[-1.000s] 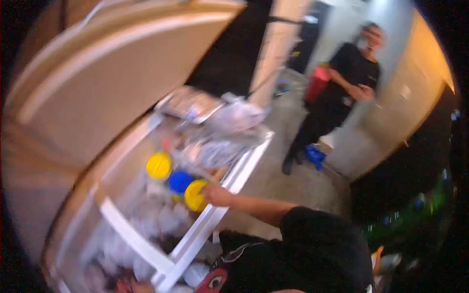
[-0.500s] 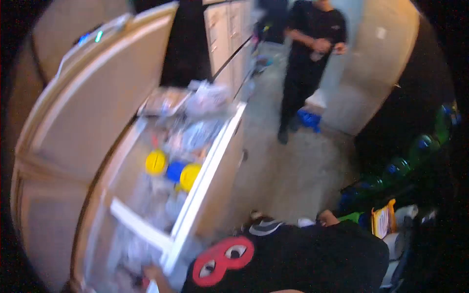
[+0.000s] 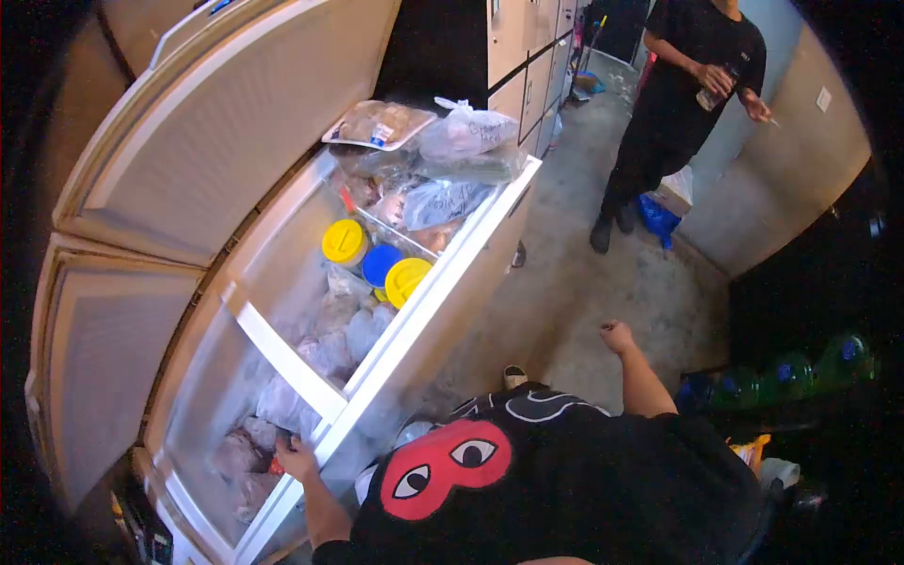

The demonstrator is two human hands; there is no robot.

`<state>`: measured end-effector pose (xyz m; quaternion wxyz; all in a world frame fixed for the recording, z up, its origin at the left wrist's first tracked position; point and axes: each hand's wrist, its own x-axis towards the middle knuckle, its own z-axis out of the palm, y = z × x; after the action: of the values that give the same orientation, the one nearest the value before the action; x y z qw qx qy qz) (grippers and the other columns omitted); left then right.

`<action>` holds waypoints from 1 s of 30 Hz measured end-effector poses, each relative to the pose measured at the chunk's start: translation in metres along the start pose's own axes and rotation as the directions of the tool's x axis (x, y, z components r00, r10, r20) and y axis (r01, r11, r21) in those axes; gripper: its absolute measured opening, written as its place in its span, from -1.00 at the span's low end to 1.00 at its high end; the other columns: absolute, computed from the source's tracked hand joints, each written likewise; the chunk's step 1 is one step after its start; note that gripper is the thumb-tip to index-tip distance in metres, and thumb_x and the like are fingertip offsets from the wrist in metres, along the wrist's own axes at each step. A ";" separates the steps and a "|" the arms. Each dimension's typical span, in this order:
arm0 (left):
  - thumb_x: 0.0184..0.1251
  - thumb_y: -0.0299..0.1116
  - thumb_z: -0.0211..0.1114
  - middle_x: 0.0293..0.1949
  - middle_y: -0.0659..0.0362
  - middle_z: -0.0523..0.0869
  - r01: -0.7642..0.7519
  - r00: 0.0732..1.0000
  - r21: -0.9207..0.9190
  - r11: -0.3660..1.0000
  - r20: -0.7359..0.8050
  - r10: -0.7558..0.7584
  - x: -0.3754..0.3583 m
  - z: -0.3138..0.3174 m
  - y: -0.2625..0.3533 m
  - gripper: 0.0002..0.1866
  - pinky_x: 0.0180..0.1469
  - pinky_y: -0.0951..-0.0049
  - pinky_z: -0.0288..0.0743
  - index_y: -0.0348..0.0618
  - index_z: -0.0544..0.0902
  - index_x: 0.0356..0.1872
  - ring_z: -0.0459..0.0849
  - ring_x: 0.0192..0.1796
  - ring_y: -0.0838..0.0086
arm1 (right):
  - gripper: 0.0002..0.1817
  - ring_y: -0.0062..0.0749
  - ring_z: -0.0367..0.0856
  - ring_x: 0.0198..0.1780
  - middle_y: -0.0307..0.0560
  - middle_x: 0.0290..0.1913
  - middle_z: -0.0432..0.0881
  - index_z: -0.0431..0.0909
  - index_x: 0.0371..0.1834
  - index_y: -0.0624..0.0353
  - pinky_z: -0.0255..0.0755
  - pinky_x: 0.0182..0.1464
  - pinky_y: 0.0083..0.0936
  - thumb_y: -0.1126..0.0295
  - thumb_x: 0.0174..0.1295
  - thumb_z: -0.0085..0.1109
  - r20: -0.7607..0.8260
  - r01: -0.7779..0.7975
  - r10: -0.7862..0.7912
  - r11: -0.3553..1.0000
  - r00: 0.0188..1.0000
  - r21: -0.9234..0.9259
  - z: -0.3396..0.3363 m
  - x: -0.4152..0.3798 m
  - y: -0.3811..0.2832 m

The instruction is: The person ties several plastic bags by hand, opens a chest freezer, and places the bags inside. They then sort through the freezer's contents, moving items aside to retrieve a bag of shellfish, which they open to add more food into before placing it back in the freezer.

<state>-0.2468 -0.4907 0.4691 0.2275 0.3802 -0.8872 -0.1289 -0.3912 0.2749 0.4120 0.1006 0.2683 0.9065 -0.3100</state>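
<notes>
My left hand reaches over the front rim into an open chest freezer. Its fingers curl at a small red item, mostly hidden, beside frosty bagged packages. My right hand hangs out over the floor with the fingers curled in, and I see nothing in it. Inside the freezer are two yellow-lidded tubs and a blue-lidded tub. More wrapped bags lie around them. At the far end, labelled plastic bags and a wrapped meat tray are piled up.
The freezer's raised lids stand along the left. A white crossbar spans the opening. Ahead, a person in black holds a bottle, near a blue bag. Lockers stand behind; large green bottles line the right.
My view has shifted and sharpened, so the freezer sits higher in it. My right arm now extends away from my body. My left hand stays at about the same place in the freezer.
</notes>
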 end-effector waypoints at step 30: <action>0.25 -0.03 0.17 0.10 -0.13 0.50 0.129 0.990 0.048 0.991 -0.058 -0.126 0.017 0.025 0.033 -0.42 0.18 0.12 0.32 -0.31 0.43 0.13 0.46 0.13 0.00 | -0.42 -0.20 0.51 -0.16 0.07 -0.17 0.44 0.32 0.18 0.05 0.46 -0.06 -0.28 0.26 0.04 0.23 -0.439 -0.561 0.736 0.677 0.516 0.476 0.005 -0.027 0.144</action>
<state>-0.2905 -0.4793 0.4658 0.2330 0.4451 -0.8576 -0.1099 -0.2897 0.3556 0.3443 -0.1201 0.6845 0.6668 -0.2691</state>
